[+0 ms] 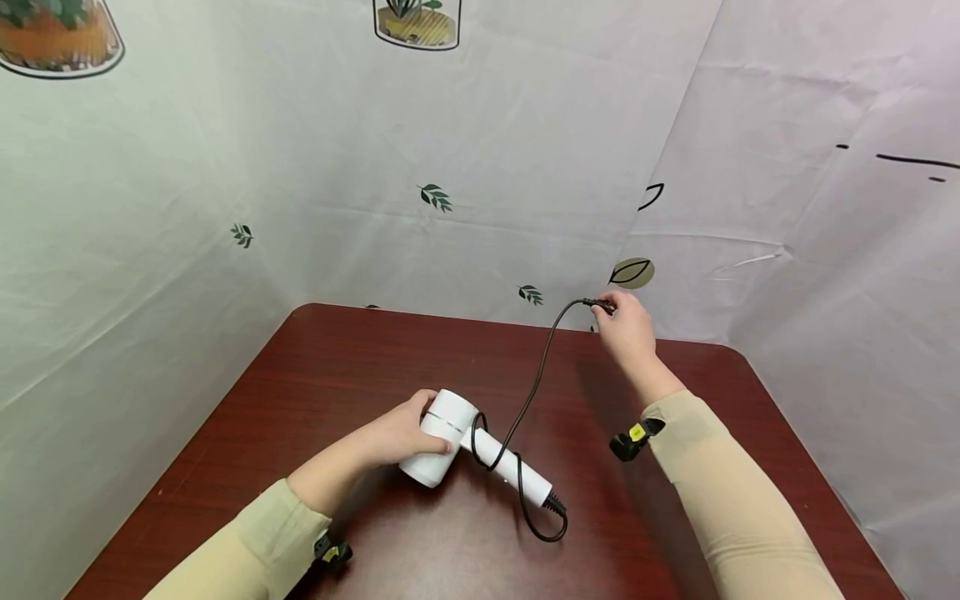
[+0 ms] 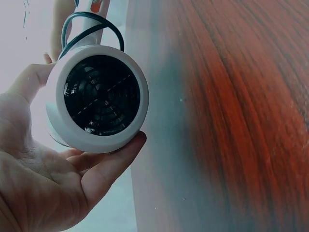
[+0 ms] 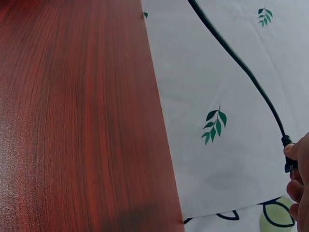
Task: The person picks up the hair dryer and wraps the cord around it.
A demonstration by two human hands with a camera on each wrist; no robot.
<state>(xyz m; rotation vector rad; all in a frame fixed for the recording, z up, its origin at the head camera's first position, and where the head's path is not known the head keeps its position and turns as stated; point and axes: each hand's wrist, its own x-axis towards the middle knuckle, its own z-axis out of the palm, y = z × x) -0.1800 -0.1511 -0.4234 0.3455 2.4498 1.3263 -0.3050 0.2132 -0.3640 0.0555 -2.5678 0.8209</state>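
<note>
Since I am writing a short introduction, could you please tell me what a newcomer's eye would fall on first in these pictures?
It would probably be the white hair dryer, bright against the dark red table low in the middle of the head view, its barrel held in the left grip. Next comes the dark cord, looped around the handle and running up to the right grip, which pinches its end right of centre.

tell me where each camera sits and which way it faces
Head: on the head, facing forward and down at table, dryer and cord; left hand, right hand and sleeves show.
Left wrist: on that wrist, facing the dryer's grille; left hand shows, apparently some right arm behind.
Right wrist: on that wrist, facing table and wall; part of right hand shows.
Shared: head and left wrist both show the dryer.
</note>
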